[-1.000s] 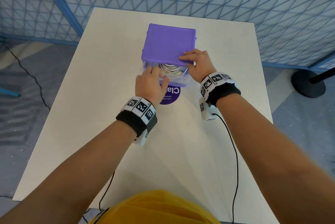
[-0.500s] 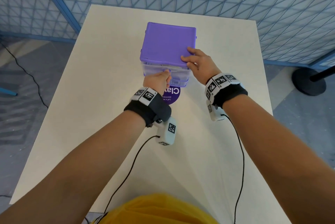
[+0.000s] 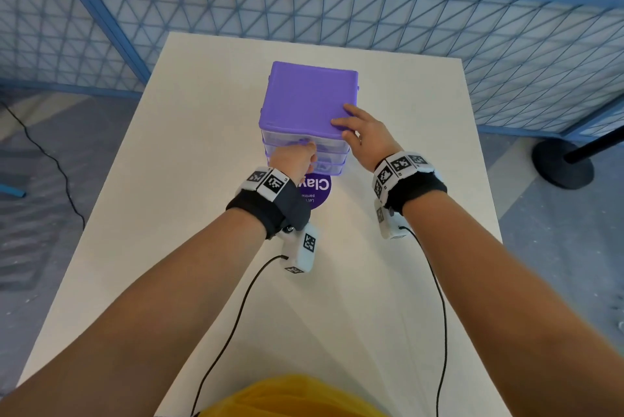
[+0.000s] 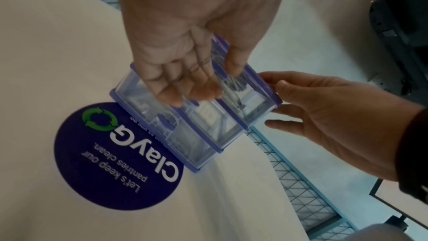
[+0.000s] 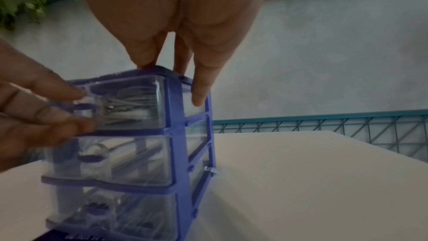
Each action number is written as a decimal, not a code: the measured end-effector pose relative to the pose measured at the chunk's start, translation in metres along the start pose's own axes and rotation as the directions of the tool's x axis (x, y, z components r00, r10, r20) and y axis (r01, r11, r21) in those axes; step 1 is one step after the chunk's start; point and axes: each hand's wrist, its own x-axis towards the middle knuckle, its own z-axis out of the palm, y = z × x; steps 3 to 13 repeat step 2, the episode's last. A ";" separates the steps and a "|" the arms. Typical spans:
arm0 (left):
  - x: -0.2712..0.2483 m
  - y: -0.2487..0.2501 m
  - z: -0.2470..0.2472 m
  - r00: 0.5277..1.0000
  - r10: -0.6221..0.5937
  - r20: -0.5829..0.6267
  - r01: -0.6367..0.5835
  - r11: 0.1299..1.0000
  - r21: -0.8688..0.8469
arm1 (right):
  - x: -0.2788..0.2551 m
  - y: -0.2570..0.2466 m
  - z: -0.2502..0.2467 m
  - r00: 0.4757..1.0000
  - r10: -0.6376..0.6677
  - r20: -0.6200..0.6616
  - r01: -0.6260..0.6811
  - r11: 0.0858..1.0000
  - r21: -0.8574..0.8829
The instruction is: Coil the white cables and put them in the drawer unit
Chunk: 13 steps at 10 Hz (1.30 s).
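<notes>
The purple drawer unit (image 3: 310, 95) stands upright on the white table (image 3: 202, 146), all three clear drawers pushed in. Coiled white cables (image 5: 125, 105) show through the top drawer (image 5: 139, 87). My left hand (image 3: 293, 160) is at the front of that top drawer, fingertips (image 4: 185, 94) pressed against its clear face around the small purple handle (image 5: 83, 107). My right hand (image 3: 364, 133) rests on the unit's near right top corner, fingers flat on the lid and thumb (image 5: 199, 96) down the right side. No cable lies loose on the table.
A round purple sticker (image 3: 315, 192) lies on the table just in front of the unit. A blue mesh fence (image 3: 337, 11) runs behind and to the right of the table. A black stand base (image 3: 562, 163) sits on the floor at right.
The top drawer, open a second ago with the cables showing, has been pushed in by my left hand. My right hand stayed on the lid corner.
</notes>
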 end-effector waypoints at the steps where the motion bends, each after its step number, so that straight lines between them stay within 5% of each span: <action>1: -0.010 -0.007 -0.012 0.994 -0.017 0.105 -0.005 0.978 0.208 | -0.018 -0.007 0.006 0.984 -0.035 -0.177 0.038 0.999 0.013; 2: -0.019 -0.018 -0.020 0.988 -0.032 0.153 -0.019 0.947 0.321 | -0.035 -0.006 0.015 0.963 -0.021 -0.268 0.036 0.998 0.052; 13: -0.019 -0.018 -0.020 0.988 -0.032 0.153 -0.019 0.947 0.321 | -0.035 -0.006 0.015 0.963 -0.021 -0.268 0.036 0.998 0.052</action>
